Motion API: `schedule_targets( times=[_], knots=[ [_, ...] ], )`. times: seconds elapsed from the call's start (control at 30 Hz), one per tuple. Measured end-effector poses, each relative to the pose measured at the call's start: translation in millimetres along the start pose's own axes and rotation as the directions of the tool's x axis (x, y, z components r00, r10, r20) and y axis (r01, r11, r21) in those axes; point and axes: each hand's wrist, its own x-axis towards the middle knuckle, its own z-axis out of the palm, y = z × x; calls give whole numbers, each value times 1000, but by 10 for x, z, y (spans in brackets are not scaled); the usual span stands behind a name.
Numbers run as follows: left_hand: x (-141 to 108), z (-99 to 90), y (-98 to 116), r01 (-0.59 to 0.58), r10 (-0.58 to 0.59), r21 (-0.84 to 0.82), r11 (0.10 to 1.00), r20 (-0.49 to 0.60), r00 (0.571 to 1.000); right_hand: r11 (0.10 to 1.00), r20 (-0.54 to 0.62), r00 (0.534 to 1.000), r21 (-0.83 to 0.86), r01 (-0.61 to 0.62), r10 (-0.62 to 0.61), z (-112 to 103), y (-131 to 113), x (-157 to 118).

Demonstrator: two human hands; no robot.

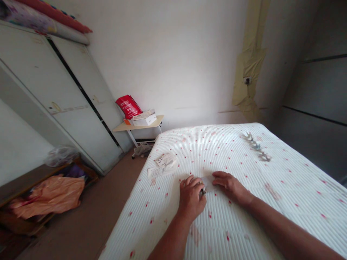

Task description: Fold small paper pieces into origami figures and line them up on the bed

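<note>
Both of my hands are low over the mattress (189, 151), close together near its middle. My left hand (191, 196) curls over a small dark, shiny thing (202, 192); only a bit of it shows by the thumb, and its kind is hidden. Between the hands lies a small pale, see-through sheet (208, 183), which looks like thin plastic. The fingers of my right hand (228, 185) are bent onto its right edge, thumb underneath or out of sight. The left fingertips touch or nearly touch its other side.
Left of my hands lie printed paper pieces (165, 161). A row of small greyish pieces (256, 147) runs along the mattress at the right. Beyond the left edge stands a small table (118, 127) with a red bag (128, 107) and a white box (146, 120). A cabinet (73, 108) is further left.
</note>
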Motion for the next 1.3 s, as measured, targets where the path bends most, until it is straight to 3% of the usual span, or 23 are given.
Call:
schedule_targets(
  times=[0.27,0.53,0.77,1.07,1.3],
  knots=[
    [-2,-18,-2,5,-5,3,1000,30,1000,1000,-5,1000,3,-7,7,-7,-8,-72],
    [9,-38,46,-3,2,11,1000,31,1000,997,11,997,-26,78,-77,4,-129,-94],
    [5,-22,44,-22,22,16,1000,-4,1000,996,-31,996,-8,87,-87,6,-72,-54],
    [6,-48,63,-7,7,17,1000,0,1000,997,-2,997,8,82,-82,10,-28,-19],
    [9,-49,83,-9,10,27,1000,-10,1000,986,-27,986,-6,164,-164,-7,7,-23]
  ],
)
